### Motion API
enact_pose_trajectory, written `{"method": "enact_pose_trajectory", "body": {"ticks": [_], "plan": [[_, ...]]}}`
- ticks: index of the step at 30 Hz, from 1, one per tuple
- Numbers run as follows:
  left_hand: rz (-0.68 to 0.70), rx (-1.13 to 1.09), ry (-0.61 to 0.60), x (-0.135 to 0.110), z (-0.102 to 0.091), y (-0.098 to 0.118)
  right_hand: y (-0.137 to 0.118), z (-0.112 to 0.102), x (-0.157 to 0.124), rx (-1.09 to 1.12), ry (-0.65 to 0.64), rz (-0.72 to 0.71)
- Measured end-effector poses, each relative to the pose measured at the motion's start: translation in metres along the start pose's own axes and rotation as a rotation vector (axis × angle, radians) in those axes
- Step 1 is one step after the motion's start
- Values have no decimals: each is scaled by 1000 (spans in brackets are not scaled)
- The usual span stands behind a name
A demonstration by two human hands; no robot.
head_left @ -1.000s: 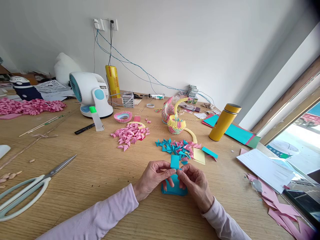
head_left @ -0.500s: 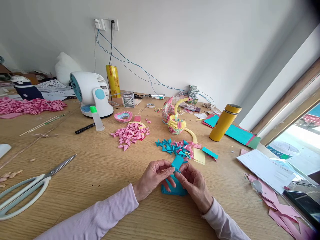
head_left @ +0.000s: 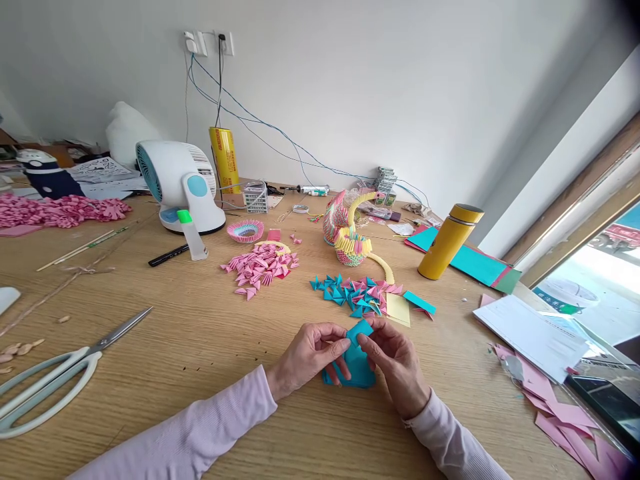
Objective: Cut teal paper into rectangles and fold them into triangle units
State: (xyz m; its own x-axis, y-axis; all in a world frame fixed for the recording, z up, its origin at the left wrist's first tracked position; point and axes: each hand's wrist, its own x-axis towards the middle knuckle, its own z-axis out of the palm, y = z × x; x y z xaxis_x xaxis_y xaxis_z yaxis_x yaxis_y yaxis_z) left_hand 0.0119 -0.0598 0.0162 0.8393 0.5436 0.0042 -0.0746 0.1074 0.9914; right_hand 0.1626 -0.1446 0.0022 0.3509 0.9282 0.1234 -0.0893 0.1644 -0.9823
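Between my two hands is a small blue paper piece (head_left: 358, 329), held up above the table. My left hand (head_left: 320, 350) pinches its left side with thumb and fingers. On its right edge, my right hand (head_left: 390, 353) is closed with the thumb pressed on the front. Right below lies a stack of blue paper (head_left: 357, 373), partly covered by my fingers. Just beyond the hands spreads a pile of blue and pink folded paper triangles (head_left: 345, 293), with a yellow paper sheet (head_left: 399, 309) beside it.
Large scissors (head_left: 75, 373) lie at the left. Pink folded triangles (head_left: 263, 267) are heaped near a glue bottle (head_left: 193, 237) and a white fan (head_left: 180, 187). Folded-paper swans (head_left: 353, 247) stand at the back. A yellow flask (head_left: 450, 243) and pink paper strips (head_left: 560, 413) are at the right.
The blue paper piece has tilted, its upper end now leaning right. My right thumb and fingers have moved up along its right side. The left hand stays nearly where it was.
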Motion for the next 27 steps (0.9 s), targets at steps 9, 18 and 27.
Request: {"method": "enact_pose_trajectory", "body": {"ticks": [9, 18, 27], "plan": [[34, 98, 40, -2, -1, 0, -3, 2, 0, 55, -15, 28], [57, 162, 127, -2, 1, 2, 3, -2, 0, 15, -48, -29], [51, 88, 99, -1, -2, 4, -3, -4, 0, -24, -136, -110]]}}
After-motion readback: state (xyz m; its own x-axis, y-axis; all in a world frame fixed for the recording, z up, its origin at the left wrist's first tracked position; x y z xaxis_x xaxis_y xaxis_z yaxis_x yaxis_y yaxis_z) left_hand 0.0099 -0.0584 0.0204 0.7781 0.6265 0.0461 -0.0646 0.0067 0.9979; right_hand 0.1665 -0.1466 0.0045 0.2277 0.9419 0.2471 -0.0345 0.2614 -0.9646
